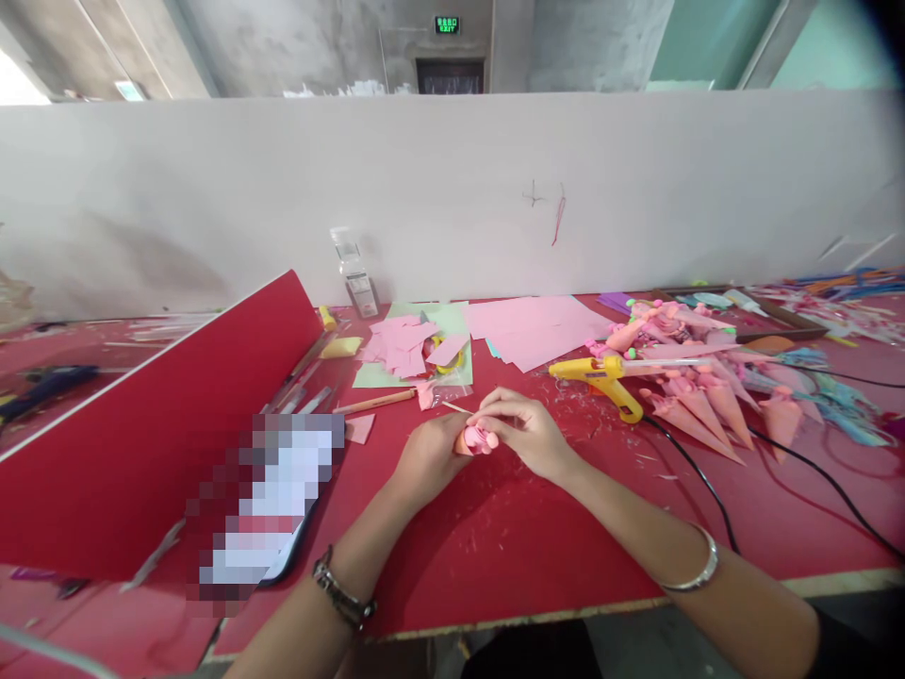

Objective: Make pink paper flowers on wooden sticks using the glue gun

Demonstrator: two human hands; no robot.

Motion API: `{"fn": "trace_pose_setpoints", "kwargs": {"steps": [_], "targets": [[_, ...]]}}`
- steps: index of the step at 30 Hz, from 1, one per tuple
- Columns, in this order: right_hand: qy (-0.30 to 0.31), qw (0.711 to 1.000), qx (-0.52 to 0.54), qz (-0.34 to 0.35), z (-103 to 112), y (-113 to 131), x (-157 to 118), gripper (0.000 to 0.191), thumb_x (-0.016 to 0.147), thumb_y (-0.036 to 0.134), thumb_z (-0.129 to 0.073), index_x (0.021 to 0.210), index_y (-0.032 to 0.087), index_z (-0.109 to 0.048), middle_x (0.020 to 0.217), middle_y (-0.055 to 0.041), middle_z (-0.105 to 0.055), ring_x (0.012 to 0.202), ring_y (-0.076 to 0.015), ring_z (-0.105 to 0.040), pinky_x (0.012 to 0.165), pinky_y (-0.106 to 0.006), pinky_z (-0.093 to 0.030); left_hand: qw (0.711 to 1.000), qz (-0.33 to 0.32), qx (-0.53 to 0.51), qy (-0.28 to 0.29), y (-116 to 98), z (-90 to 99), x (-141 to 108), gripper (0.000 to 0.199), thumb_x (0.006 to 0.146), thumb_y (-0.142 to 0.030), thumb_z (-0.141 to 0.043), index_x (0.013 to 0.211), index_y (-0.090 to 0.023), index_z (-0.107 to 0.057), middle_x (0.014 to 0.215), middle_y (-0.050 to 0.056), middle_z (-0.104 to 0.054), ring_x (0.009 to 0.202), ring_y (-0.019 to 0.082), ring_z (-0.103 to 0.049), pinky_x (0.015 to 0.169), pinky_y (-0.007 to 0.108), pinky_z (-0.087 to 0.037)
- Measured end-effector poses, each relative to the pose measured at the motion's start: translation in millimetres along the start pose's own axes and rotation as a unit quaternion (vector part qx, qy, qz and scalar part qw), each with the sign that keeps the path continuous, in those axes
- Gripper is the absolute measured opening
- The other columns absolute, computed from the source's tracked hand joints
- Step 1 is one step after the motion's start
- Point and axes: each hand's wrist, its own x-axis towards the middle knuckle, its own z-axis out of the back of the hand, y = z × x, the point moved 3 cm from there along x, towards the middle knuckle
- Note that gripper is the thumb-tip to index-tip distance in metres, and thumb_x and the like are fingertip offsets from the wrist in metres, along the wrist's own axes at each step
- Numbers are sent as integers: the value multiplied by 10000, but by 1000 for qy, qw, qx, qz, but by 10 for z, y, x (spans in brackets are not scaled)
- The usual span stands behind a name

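Near the middle of the red table, my left hand is wrapped round a small pink paper cone with pink swirls and small round balls at its open end. My right hand touches the cone's far side, its fingers pinched round a thin pale stick that points left above the cone. Just beyond my hands lie a wooden-handled tool and a small pink lump.
A yellow glue gun with a black cord lies right of my hands, beside a heap of pink cones. Pink sheets and scraps lie behind. On the left are a phone, a red divider and a bottle.
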Motion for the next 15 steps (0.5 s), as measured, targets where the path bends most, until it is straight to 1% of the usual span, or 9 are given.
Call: {"fn": "trace_pose_setpoints", "kwargs": {"steps": [3, 7, 10, 12, 15], "targets": [[7, 1000, 2, -17, -8, -17, -7, 128, 759, 268, -540, 752, 203, -650, 743, -6, -542, 718, -119, -529, 657, -258, -432, 1000, -6, -11, 10, -17, -2, -2, 80, 683, -140, -507, 757, -164, -526, 734, 19, -597, 621, 127, -518, 531, 190, -332], [14, 999, 30, -41, -24, -54, -10, 100, 745, 269, -552, 792, 204, -613, 740, 4, -566, 706, -118, -538, 652, -257, -435, 1000, -11, -22, 19, -30, -1, -3, 59, 679, -142, -516, 733, -164, -522, 726, 19, -597, 622, 131, -523, 538, 196, -339], [16, 997, 53, -57, -32, -76, -8, 86, 734, 275, -563, 742, 191, -574, 668, 23, -548, 634, -105, -527, 603, -236, -432, 999, -15, -29, 23, -34, -3, -5, 52, 675, -136, -515, 717, -166, -513, 713, 11, -589, 625, 128, -514, 545, 195, -342], [20, 996, 58, -59, -32, -75, -6, 94, 733, 270, -567, 705, 181, -559, 625, 32, -529, 598, -97, -514, 581, -224, -422, 999, -17, -36, 24, -39, -5, -5, 48, 673, -135, -516, 710, -165, -511, 699, 6, -581, 616, 124, -505, 543, 192, -341], [24, 997, 56, -44, -19, -47, -3, 116, 754, 267, -546, 691, 175, -579, 639, 22, -543, 627, -102, -526, 602, -228, -421, 998, -18, -46, 25, -52, 1, -4, 53, 666, -125, -512, 703, -162, -515, 681, 1, -572, 601, 117, -492, 532, 186, -336]]}}
